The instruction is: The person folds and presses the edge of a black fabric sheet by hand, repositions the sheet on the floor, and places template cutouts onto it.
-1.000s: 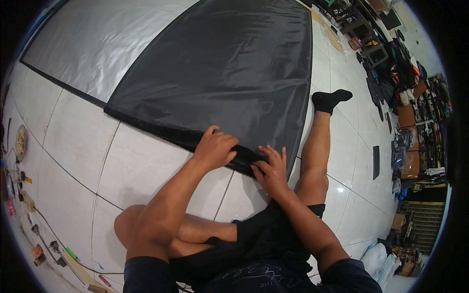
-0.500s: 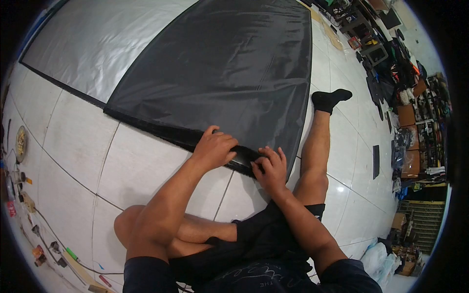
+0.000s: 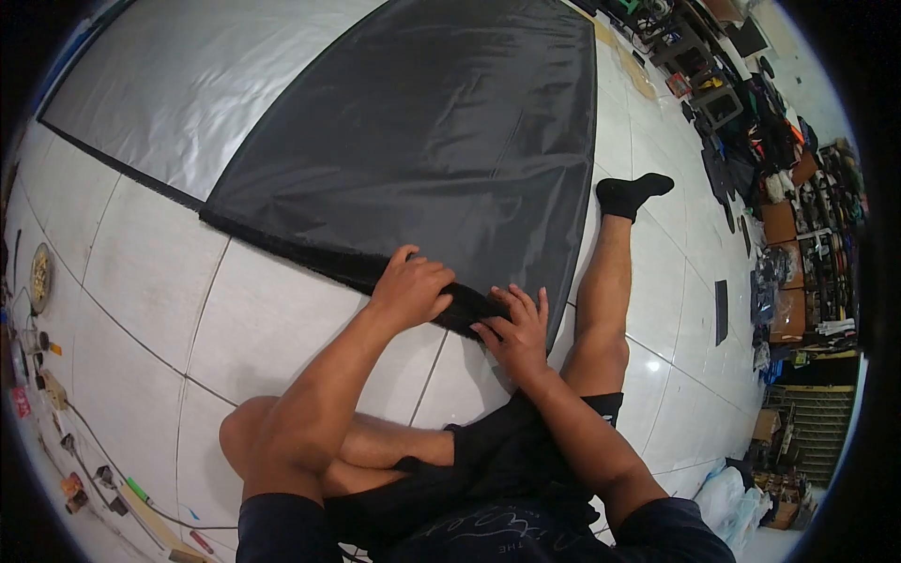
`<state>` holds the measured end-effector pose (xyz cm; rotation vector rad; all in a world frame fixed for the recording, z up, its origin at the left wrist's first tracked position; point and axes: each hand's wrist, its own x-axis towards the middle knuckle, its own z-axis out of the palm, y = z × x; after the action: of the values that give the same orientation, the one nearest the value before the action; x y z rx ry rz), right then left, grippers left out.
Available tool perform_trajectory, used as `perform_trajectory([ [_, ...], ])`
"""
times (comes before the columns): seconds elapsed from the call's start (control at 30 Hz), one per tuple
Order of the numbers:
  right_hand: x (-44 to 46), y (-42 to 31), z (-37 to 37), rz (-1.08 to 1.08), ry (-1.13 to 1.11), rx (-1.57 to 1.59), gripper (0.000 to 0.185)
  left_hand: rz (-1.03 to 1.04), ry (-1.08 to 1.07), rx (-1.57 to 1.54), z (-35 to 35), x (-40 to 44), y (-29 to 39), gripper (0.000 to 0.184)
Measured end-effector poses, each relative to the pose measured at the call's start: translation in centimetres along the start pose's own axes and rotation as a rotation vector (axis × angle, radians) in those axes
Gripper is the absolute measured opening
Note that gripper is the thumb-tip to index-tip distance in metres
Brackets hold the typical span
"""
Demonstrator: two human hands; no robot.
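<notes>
White tiles (image 3: 122,281) with dark joints cover the floor. Toward the left edge lie an oval dish (image 3: 38,305) of small pale pieces, a thin cable (image 3: 164,512) and a green stick-shaped object (image 3: 137,488). At right, a black rectangular strip (image 3: 721,312) lies flat, left of cardboard boxes (image 3: 788,314); translucent plastic (image 3: 735,502) is bunched below.

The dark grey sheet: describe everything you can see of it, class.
The dark grey sheet looks like coated fabric, faintly shiny and creased, with dark edging. It lies spread over the white tiled floor beside silver sheeting, leaving view at the top. Its near edge carries a fuzzy black strip; the left hand and right hand touch it there.
</notes>
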<state>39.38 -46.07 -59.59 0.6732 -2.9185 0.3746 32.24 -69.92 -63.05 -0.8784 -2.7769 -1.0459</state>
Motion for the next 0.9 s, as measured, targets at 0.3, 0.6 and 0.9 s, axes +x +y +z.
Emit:
perform_trajectory([
  [0.3, 1.0, 0.9, 0.0, -0.022, 0.098, 0.002, 0.016, -0.019, -0.071, 0.012, -0.6, 0.2, 0.3, 0.026],
  [0.6, 0.9, 1.8, 1.3, -0.053, 0.164, 0.0, 0.02, 0.04, -0.01, -0.002, -0.2, 0.1, -0.1, 0.023],
  [0.9, -0.4, -0.2, 0.4, -0.071, 0.0, -0.012, 0.016, 0.022, 0.034, 0.029, 0.3, 0.1, 0.0, 0.019],
])
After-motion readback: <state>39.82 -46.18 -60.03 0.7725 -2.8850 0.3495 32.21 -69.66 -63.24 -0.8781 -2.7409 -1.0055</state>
